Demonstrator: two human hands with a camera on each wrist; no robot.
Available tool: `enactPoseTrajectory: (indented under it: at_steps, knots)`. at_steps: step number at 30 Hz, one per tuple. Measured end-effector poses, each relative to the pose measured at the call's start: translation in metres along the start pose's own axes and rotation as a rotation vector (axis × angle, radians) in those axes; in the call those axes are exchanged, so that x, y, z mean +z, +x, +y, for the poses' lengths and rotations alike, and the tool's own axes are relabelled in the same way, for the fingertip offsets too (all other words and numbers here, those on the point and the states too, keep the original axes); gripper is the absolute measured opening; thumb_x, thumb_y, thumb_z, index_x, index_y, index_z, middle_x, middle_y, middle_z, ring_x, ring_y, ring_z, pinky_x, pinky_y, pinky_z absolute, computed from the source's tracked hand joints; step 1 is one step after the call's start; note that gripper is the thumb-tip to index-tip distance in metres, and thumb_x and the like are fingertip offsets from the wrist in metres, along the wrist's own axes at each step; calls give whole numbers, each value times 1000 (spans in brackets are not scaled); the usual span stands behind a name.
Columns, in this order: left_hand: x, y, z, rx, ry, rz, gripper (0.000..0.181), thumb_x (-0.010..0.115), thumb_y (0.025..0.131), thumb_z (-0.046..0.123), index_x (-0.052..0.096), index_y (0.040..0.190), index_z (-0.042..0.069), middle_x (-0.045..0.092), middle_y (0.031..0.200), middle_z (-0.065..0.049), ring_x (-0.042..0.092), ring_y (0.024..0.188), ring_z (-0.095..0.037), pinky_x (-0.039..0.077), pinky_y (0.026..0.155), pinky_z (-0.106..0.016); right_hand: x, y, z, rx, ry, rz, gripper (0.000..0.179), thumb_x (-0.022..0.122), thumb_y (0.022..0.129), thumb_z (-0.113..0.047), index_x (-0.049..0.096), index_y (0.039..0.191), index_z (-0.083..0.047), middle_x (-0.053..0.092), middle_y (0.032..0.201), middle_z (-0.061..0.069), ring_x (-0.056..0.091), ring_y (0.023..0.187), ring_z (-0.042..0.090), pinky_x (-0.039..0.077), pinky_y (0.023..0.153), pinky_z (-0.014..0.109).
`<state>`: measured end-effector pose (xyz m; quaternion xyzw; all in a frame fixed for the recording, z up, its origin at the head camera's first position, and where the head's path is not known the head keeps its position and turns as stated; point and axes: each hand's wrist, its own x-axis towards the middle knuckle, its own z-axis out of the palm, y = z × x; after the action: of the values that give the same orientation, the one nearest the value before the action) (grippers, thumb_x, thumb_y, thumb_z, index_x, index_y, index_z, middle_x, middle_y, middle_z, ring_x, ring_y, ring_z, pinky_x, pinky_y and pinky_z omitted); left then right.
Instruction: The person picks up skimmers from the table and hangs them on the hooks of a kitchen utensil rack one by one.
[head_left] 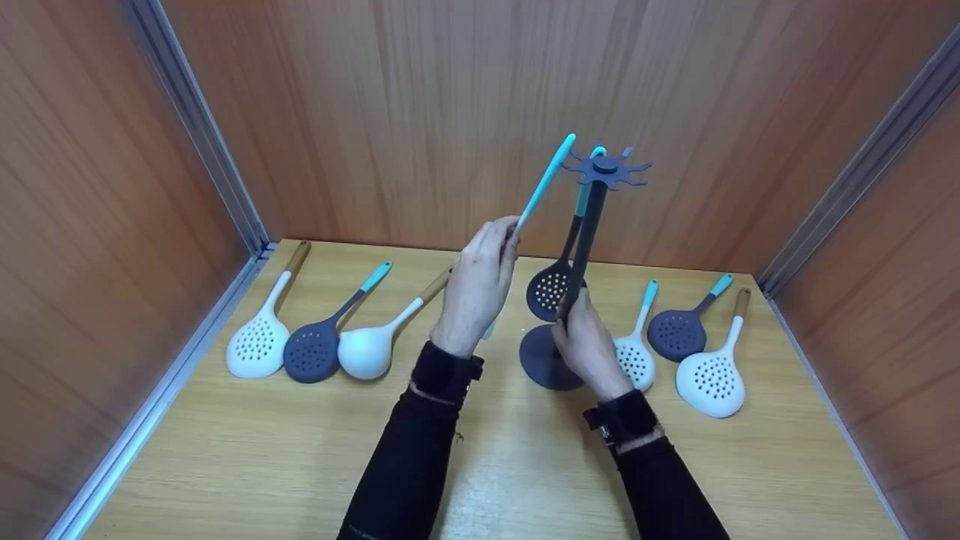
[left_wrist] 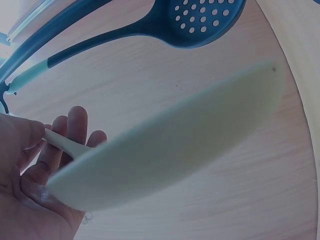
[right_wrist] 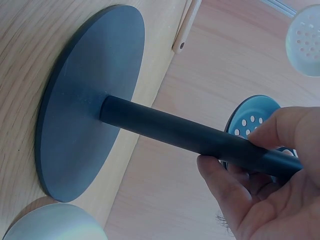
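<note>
My left hand [head_left: 476, 289] pinches the pale neck of a white-headed kitchen utensil [left_wrist: 170, 145], seen nearly edge-on in the left wrist view. Its turquoise handle [head_left: 545, 184] rises up and to the right, the tip close beside the hooked top of a dark utensil stand [head_left: 591, 225]. With fingers and thumb around the post, my right hand [head_left: 589, 341] grips this stand. The stand's round base [right_wrist: 95, 100] is on the table. From the hooks a dark skimmer [head_left: 551, 289] with a turquoise handle hangs on the far side of the post.
Left on the table lie a white skimmer [head_left: 257, 346], a dark skimmer [head_left: 311, 351] and a white ladle [head_left: 365, 354]. At right are a turquoise-handled white skimmer [head_left: 635, 364], another dark skimmer [head_left: 676, 335] and a wooden-handled white skimmer [head_left: 711, 384]. Wooden panels [head_left: 450, 112] enclose the table.
</note>
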<state>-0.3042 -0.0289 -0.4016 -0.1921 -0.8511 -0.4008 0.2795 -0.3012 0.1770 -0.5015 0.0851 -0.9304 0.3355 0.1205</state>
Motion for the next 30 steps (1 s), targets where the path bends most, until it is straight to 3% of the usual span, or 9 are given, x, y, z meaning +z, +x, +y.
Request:
enactPoseTrajectory:
  at_steps: [12, 21, 30]
  knots:
    - [3, -1, -1, 3, 29, 11, 31, 57, 125, 17, 70, 151, 6, 78, 122, -10, 77, 99, -22, 69, 83, -39, 0, 1, 1, 4, 15, -6, 36, 67, 109, 2, 52, 141, 1, 71, 124, 24, 75, 117, 43, 65, 98, 63]
    - [7, -2, -2, -7, 42, -1, 32, 62, 122, 10, 72, 153, 8, 80, 126, -9, 83, 112, -23, 72, 94, -39, 1, 1, 2, 3, 18, 1, 36, 67, 109, 2, 52, 141, 1, 70, 125, 24, 74, 117, 43, 65, 98, 64]
    - [12, -3, -3, -17, 44, -16, 32, 63, 122, 11, 71, 153, 11, 79, 122, -7, 82, 108, -21, 71, 88, -40, 1, 1, 2, 1, 26, -4, 37, 66, 109, 2, 51, 143, 3, 70, 130, 26, 75, 122, 45, 66, 100, 64]
